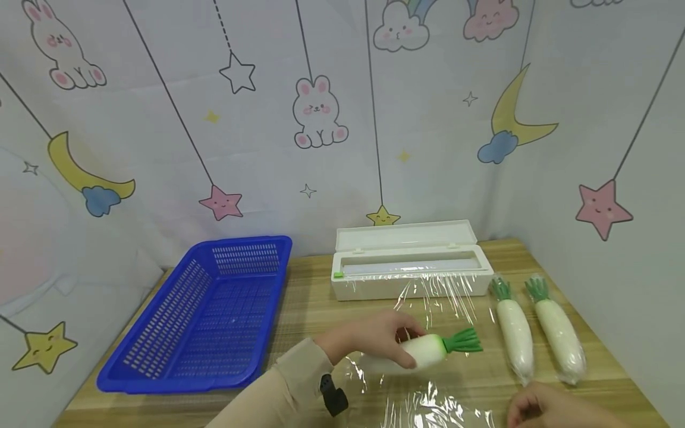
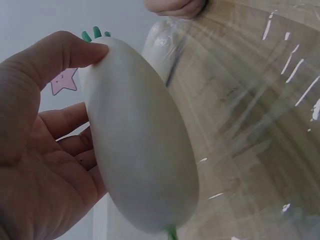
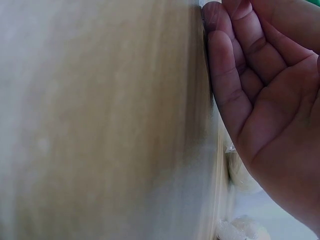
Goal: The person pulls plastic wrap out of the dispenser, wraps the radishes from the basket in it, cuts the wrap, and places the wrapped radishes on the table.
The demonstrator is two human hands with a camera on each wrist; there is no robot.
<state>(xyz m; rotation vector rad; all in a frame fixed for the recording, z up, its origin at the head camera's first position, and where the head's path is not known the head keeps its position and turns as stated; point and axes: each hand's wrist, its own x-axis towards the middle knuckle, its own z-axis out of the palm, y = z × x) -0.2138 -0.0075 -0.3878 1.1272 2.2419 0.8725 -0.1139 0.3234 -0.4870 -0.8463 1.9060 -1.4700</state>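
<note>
My left hand point(image 1: 377, 337) grips a white radish point(image 1: 428, 352) with a green leafy top, held sideways over clear plastic wrap point(image 1: 423, 410). In the left wrist view the thumb presses one side of the radish point(image 2: 142, 145) and the fingers lie behind it. My right hand point(image 1: 553, 407) is low at the front right, beside the wrap's right side. Its fingers point(image 3: 227, 75) are loosely curled close over the tabletop, and nothing shows in its palm. The wrap comes out of a white dispenser box point(image 1: 412, 288) with its lid up.
Two film-wrapped radishes, an inner one point(image 1: 516, 339) and an outer one point(image 1: 562, 339), lie side by side on the right. A blue plastic basket point(image 1: 267, 321) stands at the left on the wooden table point(image 1: 307, 291). Behind hangs a cartoon-print curtain point(image 1: 257, 148).
</note>
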